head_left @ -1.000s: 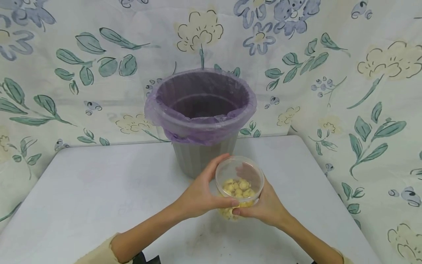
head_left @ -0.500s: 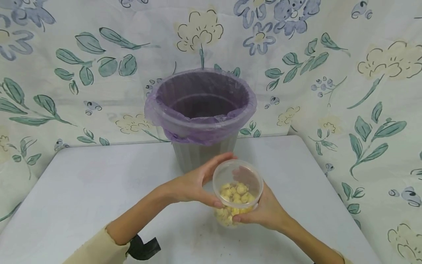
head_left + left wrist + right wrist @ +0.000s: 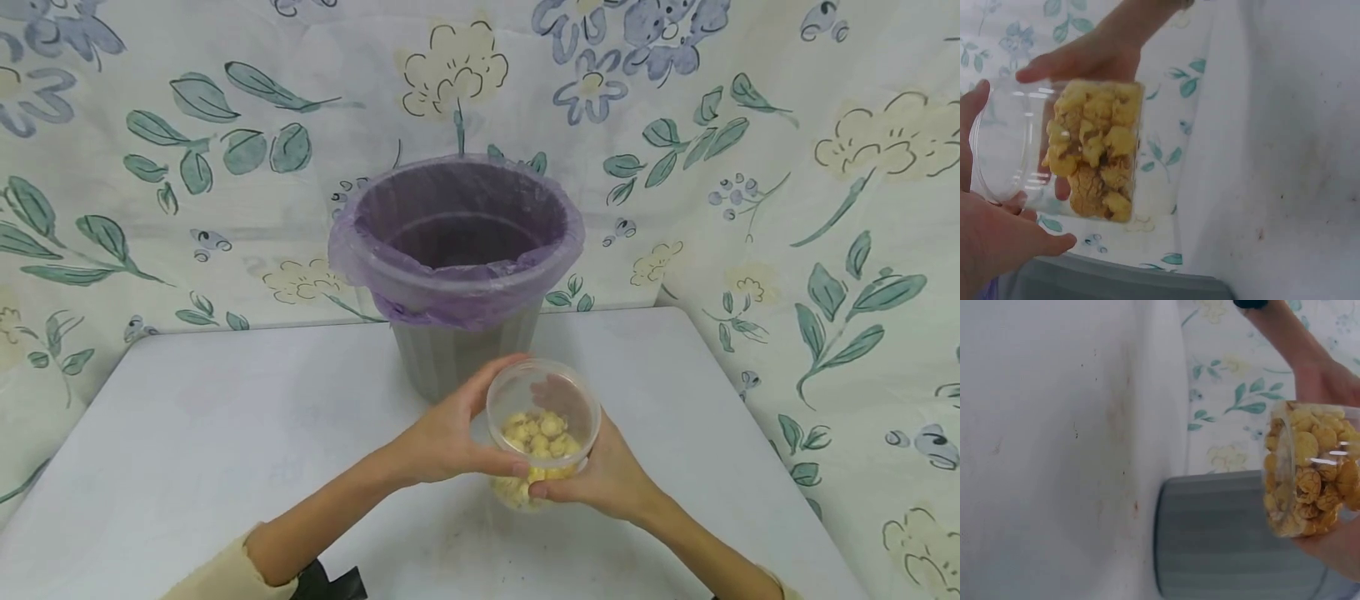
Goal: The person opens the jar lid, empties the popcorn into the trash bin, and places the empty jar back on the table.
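In the head view a clear plastic jar (image 3: 543, 417), partly filled with yellow popcorn (image 3: 546, 433), is held above the table in front of the bin. My left hand (image 3: 450, 437) curves round the jar's upper end, thumb at the front near the rim. My right hand (image 3: 611, 475) grips the jar's body from the right, its thumb across the front. In the left wrist view the popcorn (image 3: 1094, 137) fills the lower part of the jar, and the fingers of my left hand (image 3: 997, 237) surround the rim. Whether a clear lid covers the top, I cannot tell.
Behind the jar stands a grey bin (image 3: 465, 358) lined with a purple plastic bag (image 3: 457, 300). Small dark specks and faint stains mark the white table (image 3: 225, 417) near me. A floral cloth (image 3: 285, 208) hangs behind and to the right.
My left hand first loosened and shifted left and back along the rim, then closed round it again. The jar dipped slightly toward me and rose a little. My right hand kept its grip.
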Available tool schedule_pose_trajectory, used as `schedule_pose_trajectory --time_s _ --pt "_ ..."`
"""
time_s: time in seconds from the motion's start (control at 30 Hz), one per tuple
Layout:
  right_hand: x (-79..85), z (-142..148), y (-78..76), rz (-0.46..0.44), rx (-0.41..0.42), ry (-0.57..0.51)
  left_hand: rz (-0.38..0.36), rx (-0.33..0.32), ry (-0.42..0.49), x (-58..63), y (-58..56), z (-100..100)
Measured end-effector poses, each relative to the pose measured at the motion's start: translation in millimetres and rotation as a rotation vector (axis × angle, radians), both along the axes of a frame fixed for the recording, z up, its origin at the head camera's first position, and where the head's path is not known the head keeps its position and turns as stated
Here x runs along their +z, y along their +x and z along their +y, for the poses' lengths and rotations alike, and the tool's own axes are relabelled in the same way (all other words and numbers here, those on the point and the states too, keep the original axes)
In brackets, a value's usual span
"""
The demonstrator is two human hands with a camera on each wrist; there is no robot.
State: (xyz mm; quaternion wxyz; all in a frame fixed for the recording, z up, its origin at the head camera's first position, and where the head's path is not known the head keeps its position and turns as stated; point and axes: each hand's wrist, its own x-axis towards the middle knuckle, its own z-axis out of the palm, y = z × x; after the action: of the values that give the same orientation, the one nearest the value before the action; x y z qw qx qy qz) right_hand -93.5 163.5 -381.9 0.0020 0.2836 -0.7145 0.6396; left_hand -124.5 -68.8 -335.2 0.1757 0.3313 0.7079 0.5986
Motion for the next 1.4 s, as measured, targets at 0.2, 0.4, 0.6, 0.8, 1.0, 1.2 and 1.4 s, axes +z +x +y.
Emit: schedule_pose_trajectory --time_s 0.2,0.4,0.6,0.8,1.0,1.2,1.4 --pt "0.1 1 -1.4 -0.012 -0.034 0.005 -0.026 0.141 0.022 -2.6 13.9 9" --pt "-1.1 1 -1.6 -0.016 -0.033 0.014 -0.066 0.081 0.025 -3.0 11.1 6" --pt "-0.9 0 0.8 -0.026 -0.017 0.004 -0.081 -0.1 0.092 -0.3 -6.9 -4" --pt "1.9 -1 4.0 -0.022 -0.004 0.011 -0.058 -0.186 0.074 4.4 -15.0 -7" --pt "1.8 -1 3.8 -0.011 -0.023 0.018 -0.015 -0.088 0.036 4.8 -8.2 -3" --pt "-0.2 -1 0.9 0.005 -0.057 0.025 0.004 0.106 0.021 1.8 9.1 6" --pt "-1.0 0 -0.4 -0.01 -0.078 0.034 -0.019 0.194 0.009 3.2 19.3 11"
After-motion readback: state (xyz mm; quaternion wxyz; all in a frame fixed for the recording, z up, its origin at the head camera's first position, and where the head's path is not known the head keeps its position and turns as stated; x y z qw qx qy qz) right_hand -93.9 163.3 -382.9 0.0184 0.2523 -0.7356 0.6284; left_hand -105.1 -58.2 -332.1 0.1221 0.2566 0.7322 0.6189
